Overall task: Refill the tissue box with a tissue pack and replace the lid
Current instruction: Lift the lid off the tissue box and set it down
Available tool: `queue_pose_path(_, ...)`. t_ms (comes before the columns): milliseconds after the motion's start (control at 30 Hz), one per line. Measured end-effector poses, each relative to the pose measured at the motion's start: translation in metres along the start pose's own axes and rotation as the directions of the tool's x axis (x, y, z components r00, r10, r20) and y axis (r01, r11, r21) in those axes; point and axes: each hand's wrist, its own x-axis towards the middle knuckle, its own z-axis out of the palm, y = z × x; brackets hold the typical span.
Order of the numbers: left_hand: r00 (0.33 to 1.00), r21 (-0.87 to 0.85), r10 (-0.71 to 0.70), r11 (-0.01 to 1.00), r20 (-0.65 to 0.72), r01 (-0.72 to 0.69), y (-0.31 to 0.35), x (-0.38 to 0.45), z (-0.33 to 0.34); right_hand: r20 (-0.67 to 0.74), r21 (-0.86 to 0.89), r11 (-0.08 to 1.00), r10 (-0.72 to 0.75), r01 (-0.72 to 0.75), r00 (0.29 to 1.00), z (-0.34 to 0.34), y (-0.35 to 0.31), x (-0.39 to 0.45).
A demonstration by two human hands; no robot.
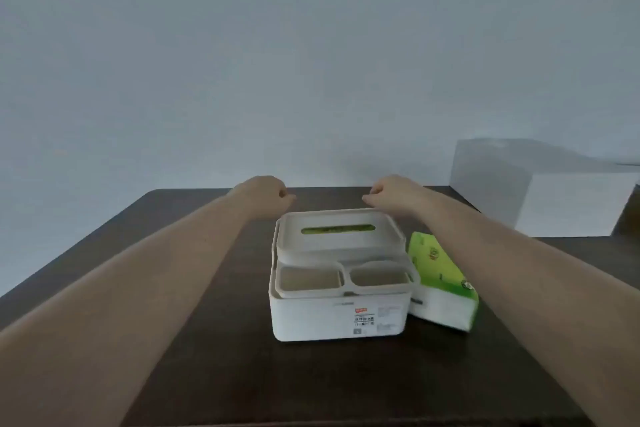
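Observation:
A white tissue box stands in the middle of the dark table, with two small open compartments along its near side. Its white lid lies over the far part, and green shows through the slot. A green and white tissue pack leans against the box's right side. My left hand hovers just past the lid's far left corner, fingers curled and holding nothing. My right hand is at the lid's far right corner, fingers curled; whether it touches the lid I cannot tell.
The dark wooden table runs up to a plain pale wall. A white block-shaped object stands at the back right beyond the table's edge.

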Motion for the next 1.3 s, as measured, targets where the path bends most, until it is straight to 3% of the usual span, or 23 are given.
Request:
queue_pose_path(100,0.997,-0.055,-0.057,0.997,-0.045,0.054,-0.002,-0.013,-0.002,0.022,0.042,0.987,0.157,-0.158,0.987,-0.007,0.000,-0.014)
queue_pose_path(200,0.989,-0.116,-0.108,0.986,0.099,0.119,-0.004,-0.026,-0.003,0.162,-0.012,0.963,0.267,-0.269,0.950,-0.012,-0.002,-0.035)
queue_pose_path(300,0.974,-0.305,-0.069,0.943,0.214,0.134,-0.007,-0.038,-0.003,0.224,0.063,0.958,0.260,-0.280,0.939,-0.008,0.006,-0.044)
queue_pose_path(500,0.964,-0.409,-0.087,0.893,0.252,0.187,-0.005,-0.055,-0.002,0.141,0.141,0.950,0.259,-0.279,0.955,0.002,0.011,-0.046)
queue_pose_path(700,0.963,-0.510,-0.173,0.821,0.206,0.256,-0.001,-0.055,0.004,0.080,0.216,0.959,0.168,-0.182,0.983,-0.003,0.007,-0.056)
queue_pose_path(900,0.972,-0.561,-0.154,0.796,0.178,0.229,-0.006,-0.054,0.008,0.085,0.482,0.860,0.143,-0.167,0.986,-0.016,-0.002,-0.049)
queue_pose_path(1133,0.975,-0.755,-0.215,0.631,0.051,0.179,-0.009,-0.048,0.004,-0.008,0.551,0.825,0.151,-0.122,0.988,-0.028,-0.009,-0.046)
queue_pose_path(1300,0.964,-0.774,-0.266,0.605,0.024,0.187,-0.022,-0.045,-0.007,-0.034,0.581,0.806,0.168,-0.117,0.985,-0.023,-0.021,-0.037)
